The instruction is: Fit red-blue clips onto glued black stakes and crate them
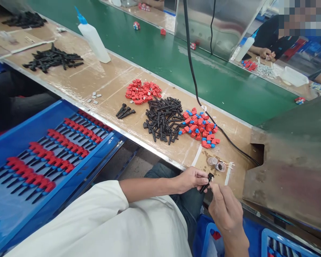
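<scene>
Wearing a white sleeve nearest the lens. Gripping a black pin in the closed fingers of the left hand, holding it tilted just off the desk edge, over the lap. Pinching a thin pale stick in the right hand, tip touching the pin's head. Working just short of two small clear pots, with heaps of black pins and red-and-blue blocks lying beyond. Sitting beside a blue tray of red-topped rows at left. Making out no readable lettering on the white bottle.
</scene>
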`<action>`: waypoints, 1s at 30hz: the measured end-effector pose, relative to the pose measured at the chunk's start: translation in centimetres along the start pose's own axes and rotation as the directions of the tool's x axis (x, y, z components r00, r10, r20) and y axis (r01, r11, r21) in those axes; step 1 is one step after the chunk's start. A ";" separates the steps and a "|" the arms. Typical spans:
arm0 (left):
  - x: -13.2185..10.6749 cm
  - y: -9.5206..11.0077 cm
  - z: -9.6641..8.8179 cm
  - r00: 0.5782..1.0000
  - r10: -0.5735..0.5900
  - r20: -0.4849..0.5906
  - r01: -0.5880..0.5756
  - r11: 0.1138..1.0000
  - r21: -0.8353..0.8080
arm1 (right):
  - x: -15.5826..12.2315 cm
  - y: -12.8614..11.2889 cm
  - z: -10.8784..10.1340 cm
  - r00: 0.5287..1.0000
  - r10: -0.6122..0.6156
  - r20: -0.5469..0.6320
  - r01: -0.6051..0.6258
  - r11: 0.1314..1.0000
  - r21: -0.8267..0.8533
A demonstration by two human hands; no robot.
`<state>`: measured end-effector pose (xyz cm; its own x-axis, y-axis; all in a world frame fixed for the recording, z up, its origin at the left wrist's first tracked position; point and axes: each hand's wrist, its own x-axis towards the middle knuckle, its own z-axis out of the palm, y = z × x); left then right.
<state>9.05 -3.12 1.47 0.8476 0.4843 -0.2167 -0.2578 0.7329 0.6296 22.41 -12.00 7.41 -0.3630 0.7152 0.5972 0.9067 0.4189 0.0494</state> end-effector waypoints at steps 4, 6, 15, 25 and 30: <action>-0.2 0.3 0.0 1.000 -0.019 -0.018 0.017 0.996 -0.092 | -0.6 -0.4 0.0 0.996 -0.071 -0.058 0.072 0.997 0.018; -0.3 0.4 -0.1 0.999 -0.037 0.000 0.037 0.991 -0.128 | -0.7 -0.6 -0.3 0.994 0.029 -0.107 -0.023 0.998 0.064; -0.6 0.0 0.3 0.999 0.040 0.038 -0.043 0.995 0.095 | 0.4 -0.4 -0.6 0.926 0.318 -0.205 -0.304 0.948 0.095; -0.7 0.5 0.0 1.000 0.006 0.014 -0.005 0.997 -0.082 | -0.4 -0.7 0.0 0.990 -0.016 -0.138 0.022 0.999 0.041; -0.8 0.5 -0.3 0.990 -0.091 0.108 0.113 0.970 -0.216 | -0.6 -0.8 -0.1 0.853 0.489 -0.181 -0.439 0.861 0.259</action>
<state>8.11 -2.97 1.75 0.9126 0.3613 -0.1915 -0.2547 0.8687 0.4249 21.95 -12.82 7.05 0.1730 0.7136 0.6788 0.8838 0.1918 -0.4268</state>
